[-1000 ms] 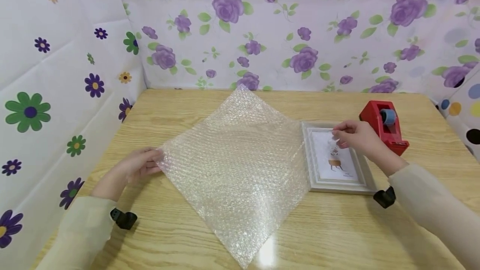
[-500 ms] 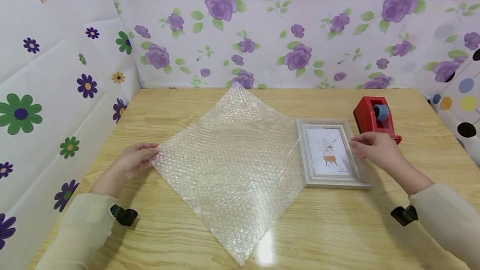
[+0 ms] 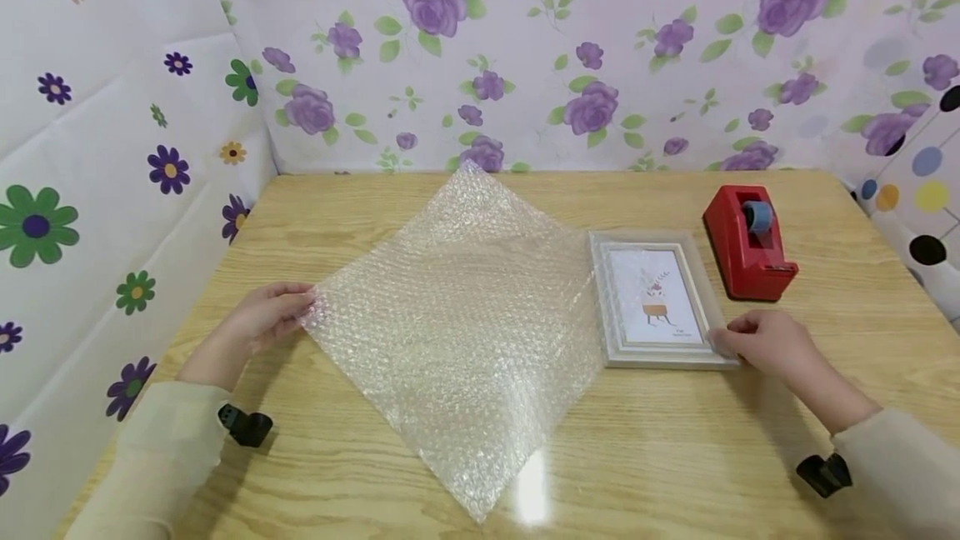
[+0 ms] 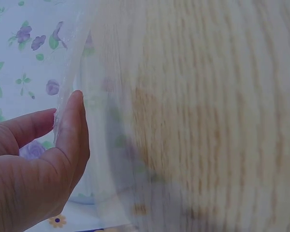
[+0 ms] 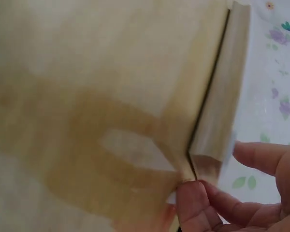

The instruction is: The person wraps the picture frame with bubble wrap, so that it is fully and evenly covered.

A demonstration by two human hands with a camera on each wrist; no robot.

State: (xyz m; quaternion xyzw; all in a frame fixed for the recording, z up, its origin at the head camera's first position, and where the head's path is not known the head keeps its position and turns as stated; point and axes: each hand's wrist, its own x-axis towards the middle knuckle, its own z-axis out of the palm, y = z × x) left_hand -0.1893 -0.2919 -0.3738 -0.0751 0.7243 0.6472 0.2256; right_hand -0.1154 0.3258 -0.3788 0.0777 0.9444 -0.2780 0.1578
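Note:
A clear sheet of bubble wrap (image 3: 457, 307) lies spread in a diamond on the table. My left hand (image 3: 266, 319) pinches its left corner between thumb and fingers; the left wrist view shows the thin edge held there. On the right lies a picture frame (image 3: 671, 357) with a silver border and a small drawing of a potted plant. Its left part looks hazy where the bubble wrap overlaps it. My right hand (image 3: 768, 344) holds the frame's near right corner. In the right wrist view, the thumb and fingers grip either side of the frame's edge (image 5: 220, 92).
A red tape dispenser (image 3: 750, 248) with a blue roll stands behind the right hand, beyond the frame. Flowered sheets (image 3: 525, 48) hang behind the wooden table (image 3: 637, 457) and at its sides.
My right hand has moved from above the picture, out to the right and then toward me, down to the frame's near right corner. The left hand keeps its pinch on the bubble wrap.

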